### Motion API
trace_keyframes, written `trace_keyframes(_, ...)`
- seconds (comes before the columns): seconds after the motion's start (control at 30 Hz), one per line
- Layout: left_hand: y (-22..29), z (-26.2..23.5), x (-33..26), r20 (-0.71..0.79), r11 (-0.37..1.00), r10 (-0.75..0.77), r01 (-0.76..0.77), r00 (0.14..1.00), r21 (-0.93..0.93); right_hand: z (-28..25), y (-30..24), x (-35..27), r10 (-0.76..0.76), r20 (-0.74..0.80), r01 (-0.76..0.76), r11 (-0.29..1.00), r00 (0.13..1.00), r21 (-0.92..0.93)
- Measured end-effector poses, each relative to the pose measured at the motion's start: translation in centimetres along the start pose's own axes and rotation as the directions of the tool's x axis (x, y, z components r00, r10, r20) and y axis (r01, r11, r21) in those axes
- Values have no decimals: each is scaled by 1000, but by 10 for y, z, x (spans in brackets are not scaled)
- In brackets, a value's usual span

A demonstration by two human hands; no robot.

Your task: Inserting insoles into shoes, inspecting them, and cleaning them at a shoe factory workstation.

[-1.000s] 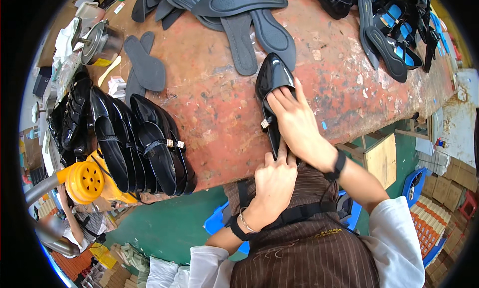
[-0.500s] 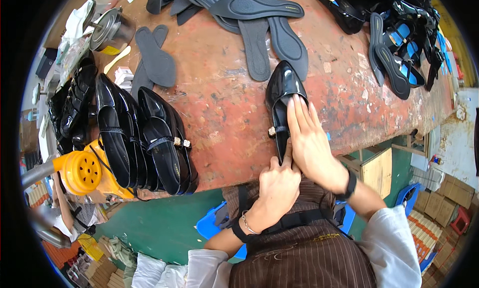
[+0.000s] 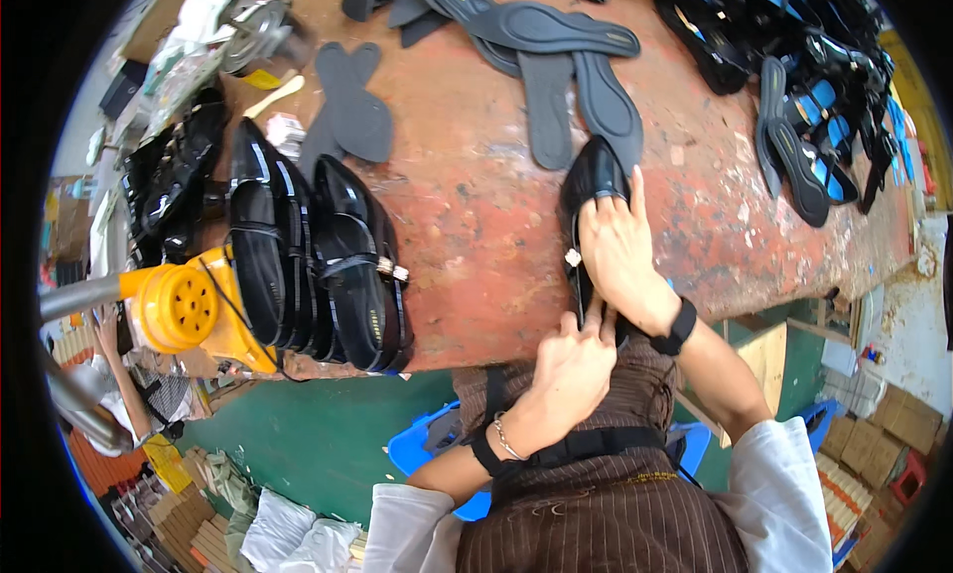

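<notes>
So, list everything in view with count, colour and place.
Handled shoe: one, black, table's near edge
Other shoes: many, black, table's left and far right
Insoles: several, dark grey, table's far side
Table: one, worn reddish, centre
Fixture: one, yellow, left edge
Flat stick: one, cream, upper left
Seat: apparently one, blue, behind apron
Boxes: several, brown, floor, right
Bags: at least two, white, lower left
Co-worker: one, white sleeve, left edge
Apron: one, brown striped, lower centre
Left hand: one, bare, at handled shoe's heel
Right hand: one, bare, at handled shoe's opening
</notes>
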State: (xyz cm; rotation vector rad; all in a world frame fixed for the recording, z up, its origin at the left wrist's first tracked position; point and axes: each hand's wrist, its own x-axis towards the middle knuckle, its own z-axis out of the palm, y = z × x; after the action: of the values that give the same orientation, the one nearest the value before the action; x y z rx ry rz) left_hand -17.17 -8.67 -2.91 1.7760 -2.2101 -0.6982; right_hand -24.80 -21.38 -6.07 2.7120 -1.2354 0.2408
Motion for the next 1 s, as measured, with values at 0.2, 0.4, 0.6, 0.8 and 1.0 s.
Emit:
trace_keyframes(0.2, 1, 5, 1, -48, 994, -17, 22, 999, 104, 20, 7, 11, -55, 320, 40, 998, 946, 54)
trace_keyframes(0.4, -24, -44, -22, -236, 977, -34, -17, 971, -212, -54, 32, 26, -332, 200, 149, 781, 922, 606)
trace_keyframes(0.6, -101, -176, -99, -600, 982, -171, 186, 781, -37, -96, 60, 91, 257, 15, -127, 424, 966, 897)
trace_keyframes(0.8, -159, -205, -120, -471, 709, -520, 667, 713, 228, -19, -11, 146, -116, 46, 20, 513, 992, 858)
trace_keyframes(1.0, -174, -148, -143, -703, 830, -390, 558, 594, 10, 26, -88, 232, -81, 120, 1, 835, 989, 550)
